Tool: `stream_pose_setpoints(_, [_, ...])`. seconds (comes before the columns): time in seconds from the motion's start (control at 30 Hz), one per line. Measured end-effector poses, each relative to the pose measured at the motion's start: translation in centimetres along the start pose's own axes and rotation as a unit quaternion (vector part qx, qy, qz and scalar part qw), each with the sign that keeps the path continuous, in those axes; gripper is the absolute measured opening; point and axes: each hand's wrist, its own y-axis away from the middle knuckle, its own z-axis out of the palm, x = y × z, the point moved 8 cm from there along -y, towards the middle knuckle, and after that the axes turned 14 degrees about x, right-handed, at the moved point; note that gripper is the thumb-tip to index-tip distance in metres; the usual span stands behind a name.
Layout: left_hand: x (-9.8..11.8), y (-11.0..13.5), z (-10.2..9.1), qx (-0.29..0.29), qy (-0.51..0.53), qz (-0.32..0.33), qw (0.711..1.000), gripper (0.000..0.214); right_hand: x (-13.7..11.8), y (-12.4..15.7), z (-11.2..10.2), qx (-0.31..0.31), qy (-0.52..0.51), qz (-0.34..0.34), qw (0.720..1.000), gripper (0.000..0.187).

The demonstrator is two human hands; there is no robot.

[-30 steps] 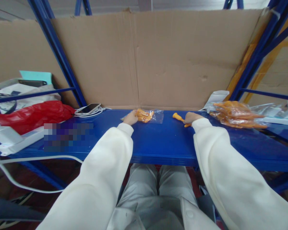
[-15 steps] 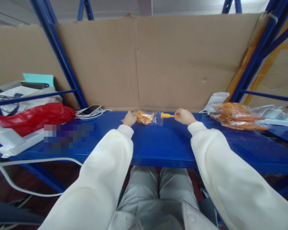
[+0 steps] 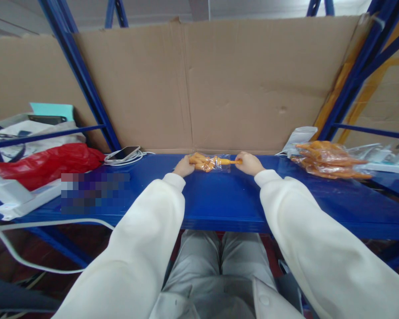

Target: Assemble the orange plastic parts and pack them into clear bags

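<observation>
A clear plastic bag (image 3: 225,167) with orange rubbery-looking pieces (image 3: 202,162) in it lies across the blue shelf. My left hand (image 3: 184,166) is closed on the left end of this bag. Closed in a pinch, my right hand (image 3: 248,163) grips the thin end of a slim orange piece (image 3: 223,161) with a flared tip. That piece points left, its wider part overlapping the bag's right end and seemingly inside it. Its exact kind is too small to make out.
More bagged orange pieces (image 3: 329,159) are stacked at the right, beside a white packet (image 3: 299,136). On the left are a phone (image 3: 128,153) with white cable, a red plastic bag (image 3: 60,161) and a white power strip (image 3: 29,201). Cardboard (image 3: 236,84) stands behind the blue shelf (image 3: 226,204).
My right hand has moved left with the slim orange piece, whose flared end now overlaps the bag. My left hand has shifted slightly right along the bag's left end.
</observation>
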Motion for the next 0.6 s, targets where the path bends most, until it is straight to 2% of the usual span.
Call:
stream_pose_setpoints(0.27, [1.3, -0.1, 1.2, -0.043, 0.074, 0.054, 0.995, 0.059, 0.8, -0.5, 0.3, 0.042, -0.064, 0.0, 0.997, 0.022])
stream_pose_setpoints(0.47, [3.4, 0.9, 2.0, -0.105, 0.164, 0.132, 0.972, 0.058, 1.3, -0.8, 0.7, 0.056, -0.111, -0.009, 0.992, 0.018])
stream_pose_setpoints(0.6, [3.8, 1.3, 1.9, -0.103, 0.181, 0.141, 0.968, 0.063, 1.9, -0.9, 0.9, 0.044, -0.127, 0.021, 0.991, 0.017])
